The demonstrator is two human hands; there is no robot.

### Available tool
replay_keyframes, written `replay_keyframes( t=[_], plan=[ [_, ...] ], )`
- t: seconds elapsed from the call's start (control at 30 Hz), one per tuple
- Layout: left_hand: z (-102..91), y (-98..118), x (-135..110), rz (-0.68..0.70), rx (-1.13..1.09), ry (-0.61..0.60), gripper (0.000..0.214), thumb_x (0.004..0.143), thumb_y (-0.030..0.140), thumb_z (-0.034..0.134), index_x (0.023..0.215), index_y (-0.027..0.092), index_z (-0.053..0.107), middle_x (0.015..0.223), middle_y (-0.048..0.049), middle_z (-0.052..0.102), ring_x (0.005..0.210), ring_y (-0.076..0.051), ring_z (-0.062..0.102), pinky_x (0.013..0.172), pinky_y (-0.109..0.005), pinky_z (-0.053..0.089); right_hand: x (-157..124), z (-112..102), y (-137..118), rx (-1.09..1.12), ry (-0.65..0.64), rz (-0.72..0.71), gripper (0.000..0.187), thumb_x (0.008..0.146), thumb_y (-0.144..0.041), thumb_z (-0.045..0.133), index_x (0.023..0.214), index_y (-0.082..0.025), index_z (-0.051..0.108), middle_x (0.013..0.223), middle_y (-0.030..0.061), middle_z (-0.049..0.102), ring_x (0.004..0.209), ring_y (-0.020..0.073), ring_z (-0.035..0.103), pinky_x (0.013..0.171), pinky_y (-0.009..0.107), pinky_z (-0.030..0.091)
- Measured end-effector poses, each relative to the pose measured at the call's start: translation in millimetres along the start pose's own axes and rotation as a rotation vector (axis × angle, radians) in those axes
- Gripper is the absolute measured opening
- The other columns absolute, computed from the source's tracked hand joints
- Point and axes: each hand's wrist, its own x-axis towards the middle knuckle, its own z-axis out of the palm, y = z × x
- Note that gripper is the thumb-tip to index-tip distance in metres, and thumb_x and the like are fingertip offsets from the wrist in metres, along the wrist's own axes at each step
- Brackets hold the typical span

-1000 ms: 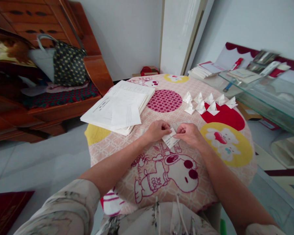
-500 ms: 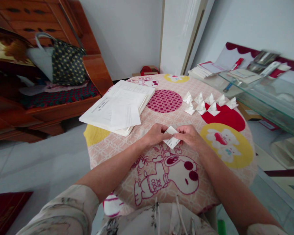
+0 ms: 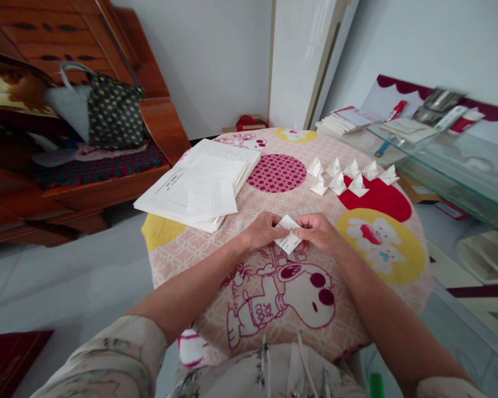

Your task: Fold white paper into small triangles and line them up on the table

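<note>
My left hand (image 3: 262, 230) and my right hand (image 3: 319, 232) meet over the middle of a round table (image 3: 232, 254) covered with a cartoon-print cloth. Both pinch a small folded piece of white paper (image 3: 288, 239) with print on it, held just above the cloth. The fingers of each hand are curled closed on the paper's edges. Several folded white paper shapes (image 3: 348, 177) lie in two rows farther back on the table, apart from my hands. A stack of white printed sheets (image 3: 199, 185) lies to the left of my left hand.
A wooden bench (image 3: 108, 166) with a dotted dark bag (image 3: 112, 110) stands at the left. A glass shelf (image 3: 452, 166) with booklets (image 3: 344, 118) and small items runs along the right. Grey tiled floor (image 3: 66, 276) surrounds the table.
The folded paper has been raised slightly and turned between my fingers, and my hands have closed in a little on it. The view has shifted slightly.
</note>
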Motion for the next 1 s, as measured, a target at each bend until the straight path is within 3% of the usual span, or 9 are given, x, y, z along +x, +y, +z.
replay_keyframes(
  t=[0.23, 0.5, 0.7, 0.77, 0.87, 1.0],
  plan=[
    [-5.2, 4, 0, -0.015, -0.068, 0.018, 0.015, 0.069, 0.021, 0.071, 0.077, 0.008, 0.074, 0.07, -0.0051, 0.07, 0.058, -0.012, 0.059, 0.055, -0.022, 0.043, -5, -20, 1, 0.063, -0.017, -0.014, 0.018, 0.075, -0.032, 0.065, 0.066, -0.017, 0.063, 0.055, 0.0016, 0.065, 0.047, 0.0123, 0.058, 0.05, 0.024, 0.047],
    [-4.2, 5, 1, 0.053, 0.031, 0.012, 0.019, 0.073, 0.027, 0.071, 0.074, 0.008, 0.071, 0.065, -0.0027, 0.066, 0.053, -0.009, 0.054, 0.05, -0.019, 0.038, 1, -8, 0, 0.12, 0.05, -0.023, 0.027, 0.073, -0.041, 0.073, 0.065, -0.016, 0.066, 0.053, 0.0024, 0.065, 0.045, 0.0122, 0.056, 0.045, 0.024, 0.044],
    [-13.3, 2, 0, -0.002, 0.009, 0.049, 0.015, 0.075, 0.022, 0.068, 0.068, 0.009, 0.068, 0.057, -0.0015, 0.063, 0.048, -0.008, 0.054, 0.047, -0.019, 0.042, 2, -14, 6, 0.188, 0.071, -0.02, 0.026, 0.071, -0.04, 0.075, 0.065, -0.016, 0.067, 0.054, 0.0034, 0.066, 0.043, 0.0126, 0.056, 0.043, 0.024, 0.043],
    [-16.3, 2, 0, -0.005, -0.056, 0.03, 0.012, 0.075, 0.02, 0.069, 0.08, 0.009, 0.072, 0.066, -0.0035, 0.069, 0.054, -0.009, 0.06, 0.052, -0.02, 0.047, 3, -17, 8, 0.195, 0.079, -0.015, 0.026, 0.071, -0.04, 0.076, 0.066, -0.016, 0.068, 0.056, 0.0038, 0.067, 0.044, 0.0131, 0.057, 0.043, 0.024, 0.043],
    [-18.7, 0, 1, 0.023, -0.128, 0.032, 0.032, 0.077, 0.019, 0.073, 0.107, 0.01, 0.072, 0.08, -0.0059, 0.074, 0.061, -0.009, 0.064, 0.059, -0.02, 0.051, 4, -18, 9, 0.197, 0.095, -0.015, 0.025, 0.071, -0.039, 0.076, 0.067, -0.016, 0.069, 0.056, 0.0037, 0.067, 0.044, 0.0133, 0.057, 0.042, 0.024, 0.042],
    [-17.9, -3, 3, 0.048, -0.163, 0.048, 0.034, 0.077, 0.017, 0.075, 0.11, 0.009, 0.07, 0.077, -0.0047, 0.073, 0.062, -0.009, 0.064, 0.058, -0.02, 0.05, 4, -16, 10, 0.189, 0.086, -0.024, 0.025, 0.072, -0.039, 0.075, 0.067, -0.015, 0.069, 0.056, 0.0033, 0.067, 0.043, 0.013, 0.056, 0.043, 0.025, 0.043]
  ],
)
